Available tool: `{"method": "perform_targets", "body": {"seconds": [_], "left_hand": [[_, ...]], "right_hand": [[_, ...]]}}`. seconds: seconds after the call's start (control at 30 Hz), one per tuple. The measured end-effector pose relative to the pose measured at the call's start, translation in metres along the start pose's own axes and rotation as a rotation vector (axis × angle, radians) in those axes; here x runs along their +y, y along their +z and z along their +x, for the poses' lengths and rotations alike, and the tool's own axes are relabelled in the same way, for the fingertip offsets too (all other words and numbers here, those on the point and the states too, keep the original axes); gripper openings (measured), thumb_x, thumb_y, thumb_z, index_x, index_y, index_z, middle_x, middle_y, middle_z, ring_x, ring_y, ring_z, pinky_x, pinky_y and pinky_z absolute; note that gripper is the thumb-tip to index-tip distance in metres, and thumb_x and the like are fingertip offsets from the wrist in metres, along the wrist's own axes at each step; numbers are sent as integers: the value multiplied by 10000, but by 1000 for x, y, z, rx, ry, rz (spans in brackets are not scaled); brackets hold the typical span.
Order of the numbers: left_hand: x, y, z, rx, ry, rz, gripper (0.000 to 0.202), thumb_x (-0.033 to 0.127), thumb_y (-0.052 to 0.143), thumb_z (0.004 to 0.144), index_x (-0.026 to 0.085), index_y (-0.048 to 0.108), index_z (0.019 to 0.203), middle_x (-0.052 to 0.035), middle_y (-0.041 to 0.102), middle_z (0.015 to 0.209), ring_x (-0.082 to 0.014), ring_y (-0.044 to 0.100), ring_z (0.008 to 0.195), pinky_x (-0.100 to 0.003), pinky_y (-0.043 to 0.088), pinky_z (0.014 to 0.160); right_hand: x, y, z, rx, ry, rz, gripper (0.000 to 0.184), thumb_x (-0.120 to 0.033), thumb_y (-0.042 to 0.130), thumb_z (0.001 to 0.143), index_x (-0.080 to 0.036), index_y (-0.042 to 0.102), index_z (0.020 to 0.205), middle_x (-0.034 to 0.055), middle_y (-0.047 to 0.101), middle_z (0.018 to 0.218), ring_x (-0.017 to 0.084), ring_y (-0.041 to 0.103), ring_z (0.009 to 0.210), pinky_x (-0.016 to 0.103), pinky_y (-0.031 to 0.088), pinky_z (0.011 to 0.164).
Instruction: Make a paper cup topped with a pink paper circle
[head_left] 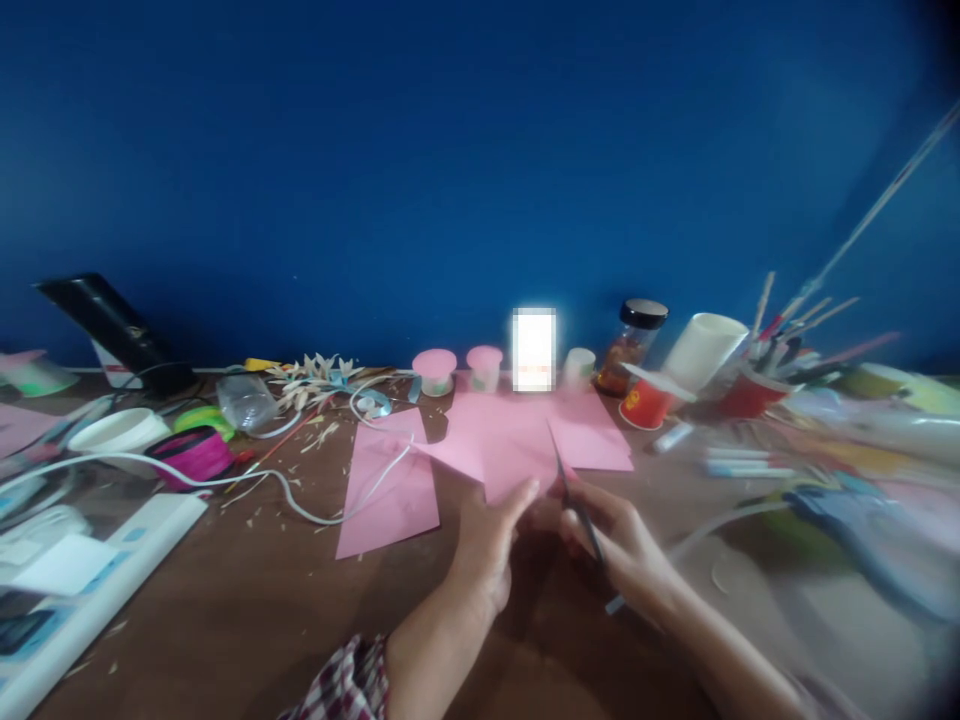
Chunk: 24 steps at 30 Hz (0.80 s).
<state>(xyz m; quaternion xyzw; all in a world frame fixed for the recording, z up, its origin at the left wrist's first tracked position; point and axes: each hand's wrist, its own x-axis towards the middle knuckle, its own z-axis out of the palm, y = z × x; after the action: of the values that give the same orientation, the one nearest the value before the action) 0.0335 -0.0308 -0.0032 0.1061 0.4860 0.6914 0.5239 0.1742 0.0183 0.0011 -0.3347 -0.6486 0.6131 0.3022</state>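
Observation:
My left hand (487, 545) grips a pink paper sheet (517, 455) at its near edge, thumb on top and the other fingers mostly hidden beneath. Around dark-handled scissors (586, 520) my right hand (626, 550) is closed. Their narrow blade points away from me and lies against the right part of the held sheet; blur hides the finer detail. Other pink paper (596, 435) lies behind and to the right of it. To the left, a separate pink sheet (390, 490) rests flat on the brown table, with a white cable across it.
Along the blue wall stand pink-topped cups (434, 372), a bright phone-like screen (534, 350), a dark-lidded jar (634, 345) and a red cup (646, 403). A white power strip (112, 600) is at left. Markers (746, 463) and blurred items crowd the right.

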Motion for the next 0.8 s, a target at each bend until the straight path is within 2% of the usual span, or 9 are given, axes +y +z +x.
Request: {"method": "perform_targets", "body": {"seconds": [0.3, 0.47, 0.8], "left_hand": [[2, 1, 1, -13, 52, 34, 394, 318, 816, 663, 115, 676, 970, -134, 752, 899, -257, 718, 813, -348, 563, 740], [-1, -1, 3, -27, 92, 50, 413, 342, 800, 685, 98, 677, 995, -151, 750, 917, -266, 713, 832, -370, 557, 767], [0, 0, 1, -24, 81, 59, 463, 352, 806, 674, 93, 669, 1032, -167, 744, 955, -275, 711, 848, -386, 556, 782]], "right_hand": [[1, 0, 1, -23, -17, -21, 531, -576, 651, 810, -116, 631, 1073, 5, 566, 672, 118, 497, 565, 225, 418, 512], [-1, -1, 1, -24, -35, -22, 494, -554, 675, 800, -130, 645, 1051, 9, 575, 690, 118, 505, 577, 218, 440, 515], [-3, 1, 0, -6, 2, -9, 513, -568, 679, 784, -127, 646, 1043, 3, 566, 664, 117, 496, 563, 216, 428, 500]]}}
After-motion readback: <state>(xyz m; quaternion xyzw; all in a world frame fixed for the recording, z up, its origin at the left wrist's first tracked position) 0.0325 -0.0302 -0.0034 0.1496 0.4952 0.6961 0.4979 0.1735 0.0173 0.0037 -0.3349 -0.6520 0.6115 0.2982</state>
